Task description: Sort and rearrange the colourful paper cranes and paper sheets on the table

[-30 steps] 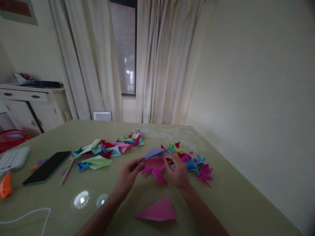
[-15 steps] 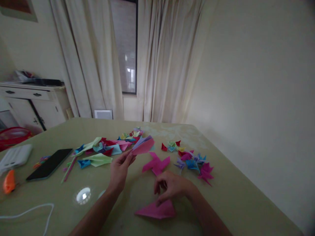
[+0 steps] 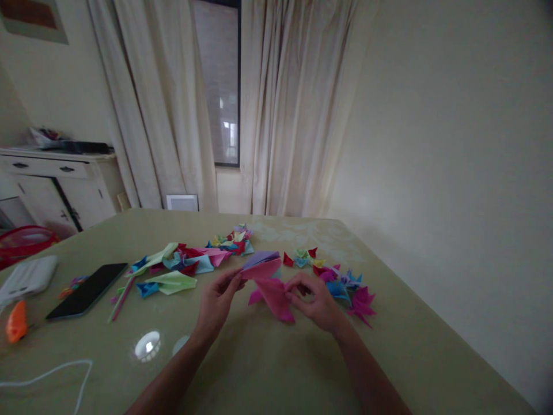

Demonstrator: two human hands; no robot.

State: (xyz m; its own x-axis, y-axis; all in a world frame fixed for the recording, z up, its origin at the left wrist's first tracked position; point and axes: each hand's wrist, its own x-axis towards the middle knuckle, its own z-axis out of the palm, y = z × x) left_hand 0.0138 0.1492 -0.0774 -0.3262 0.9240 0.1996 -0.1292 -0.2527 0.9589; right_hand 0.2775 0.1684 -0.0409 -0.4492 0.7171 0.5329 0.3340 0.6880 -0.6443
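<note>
My left hand (image 3: 218,300) pinches a small stack of folded paper pieces (image 3: 260,265), purple on top and pink beneath, held just above the table. My right hand (image 3: 315,300) pinches a pink folded paper triangle (image 3: 276,297) and holds it against that stack. A pink pinwheel-shaped piece (image 3: 256,297) lies on the table under both, mostly hidden. Both hands hover over the middle of the olive-green table (image 3: 268,369).
A heap of coloured folded paper shapes (image 3: 194,259) lies to the left, another cluster (image 3: 341,285) to the right. A black phone (image 3: 88,290), a white case (image 3: 26,276), an orange object (image 3: 16,321) and a white cable (image 3: 47,374) sit at the left. Wall close on the right.
My right hand picked up the pink triangle from the near table and carried it up to the stack. My left hand brought the stack back towards the middle.
</note>
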